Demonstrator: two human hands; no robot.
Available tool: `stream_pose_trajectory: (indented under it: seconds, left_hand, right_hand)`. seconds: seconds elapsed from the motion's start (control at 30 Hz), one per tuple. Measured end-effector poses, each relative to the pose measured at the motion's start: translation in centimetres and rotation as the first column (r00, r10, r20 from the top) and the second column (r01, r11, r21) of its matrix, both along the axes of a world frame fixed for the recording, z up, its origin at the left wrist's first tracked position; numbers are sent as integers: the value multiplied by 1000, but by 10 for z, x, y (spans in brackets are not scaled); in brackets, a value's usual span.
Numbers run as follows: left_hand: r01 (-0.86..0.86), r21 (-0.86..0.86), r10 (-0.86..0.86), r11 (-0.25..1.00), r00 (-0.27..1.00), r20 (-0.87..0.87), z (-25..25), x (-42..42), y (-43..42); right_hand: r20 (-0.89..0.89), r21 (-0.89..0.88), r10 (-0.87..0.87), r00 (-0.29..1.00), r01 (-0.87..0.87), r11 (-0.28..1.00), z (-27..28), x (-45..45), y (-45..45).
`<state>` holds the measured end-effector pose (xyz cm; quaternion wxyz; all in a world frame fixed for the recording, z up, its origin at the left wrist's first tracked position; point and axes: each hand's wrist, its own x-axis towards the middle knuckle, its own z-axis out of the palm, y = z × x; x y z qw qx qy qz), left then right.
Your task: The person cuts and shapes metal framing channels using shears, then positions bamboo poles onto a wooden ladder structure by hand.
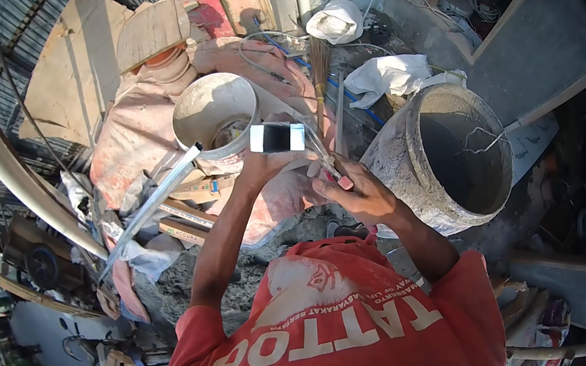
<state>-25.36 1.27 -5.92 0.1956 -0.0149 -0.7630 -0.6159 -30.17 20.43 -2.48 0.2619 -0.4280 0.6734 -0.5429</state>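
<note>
My left hand (264, 167) is raised in front of me, its fingers mostly hidden behind a small box-like thing with white ends and a dark middle (277, 138). What kind of thing that is I cannot make out. My right hand (367, 196) is closed on the near end of a thin grey metal tool (322, 156), which slants up toward my left hand. Behind the left hand stands a pale, dirt-stained bucket (215, 110). To the right of my right hand is a large, cement-crusted drum (419, 155) with grey contents and a bent wire over its rim.
A long metal bar (148, 212) leans at the left, near a curved pale rim (10, 168). Pinkish sheeting (128, 139) and broken boards (71, 72) lie beyond. Past the bucket are a broom (319, 68), hoses and white sacks (388, 77). Rough grey mortar (183, 287) lies near me.
</note>
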Motion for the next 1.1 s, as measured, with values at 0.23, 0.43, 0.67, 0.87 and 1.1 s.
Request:
stream_pose_trajectory:
  seconds: [0.23, 0.43, 0.67, 0.87, 1.1]
  left_hand:
    - [-16, -59, 18, 998, 1000, 25, -4, 4, 0]
    - [-2, -218, 15, 976, 998, 57, -8, 4, -4]
    - [2, -157, 4, 988, 999, 42, -6, 7, -3]
    - [100, -214, -46, 972, 969, 241, -5, 10, -9]
    - [-8, -44, 4, 999, 996, -93, -28, 12, -12]
  right_hand:
    - [303, 65, 51, 952, -74, 995, 0, 2, 2]
    - [66, -65, 73, 995, -68, 996, -21, 1, 2]
    - [342, 167, -8, 940, -53, 985, -5, 9, 6]
    - [405, 160, -82, 910, 18, 987, -3, 17, 4]
    - [250, 16, -272, 929, 277, 961, 0, 5, 2]
